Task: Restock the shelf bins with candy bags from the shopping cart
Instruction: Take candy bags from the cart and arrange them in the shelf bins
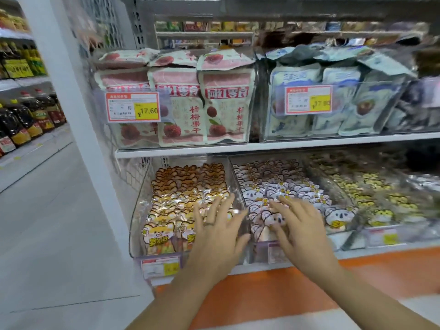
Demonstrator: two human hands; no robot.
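Head view, lower center: left hand (215, 231) with fingers (222, 206) spread wide, holding nothing, over orange fox candy bags (181, 194) in a clear bin (139, 210) on the lower shelf (262, 267). Right hand (297, 229) also splayed and empty, over koala candy bags (266, 186) in the neighbouring bin (259, 248); contact with the bags unclear.

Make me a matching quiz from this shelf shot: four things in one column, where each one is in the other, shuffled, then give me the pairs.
Things:
1. left hand
2. right hand
3. pink fruit bags
4. oil bottles

Places:
A. over the koala candy bags
B. far left, across the aisle
C. in a bin on the upper shelf
D. over the orange animal candy bags

Pairs: 1-D, 2-A, 3-C, 4-B.
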